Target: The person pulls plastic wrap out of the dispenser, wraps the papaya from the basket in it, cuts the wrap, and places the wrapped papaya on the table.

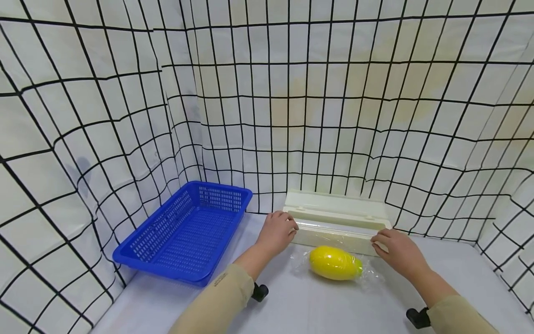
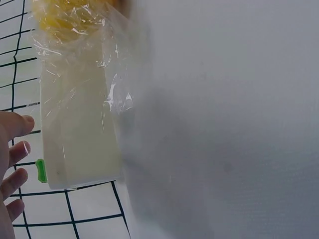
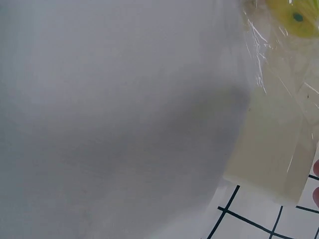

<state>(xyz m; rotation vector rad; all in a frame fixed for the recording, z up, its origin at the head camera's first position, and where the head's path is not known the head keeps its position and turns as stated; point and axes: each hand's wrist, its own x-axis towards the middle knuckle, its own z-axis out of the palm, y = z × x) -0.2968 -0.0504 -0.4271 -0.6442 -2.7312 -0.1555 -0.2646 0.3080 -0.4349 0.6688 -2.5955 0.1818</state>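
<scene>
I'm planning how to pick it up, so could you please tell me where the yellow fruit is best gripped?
Probably around its thick middle, from above and the near side: the yellow fruit lies on its side, loose film spreads past both ends, and the pale box stands close behind.

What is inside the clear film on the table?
A yellow fruit-shaped object shows through the clear film, its greenish tip at the right in the head view. Its underside, facing the table, is hidden.
</scene>
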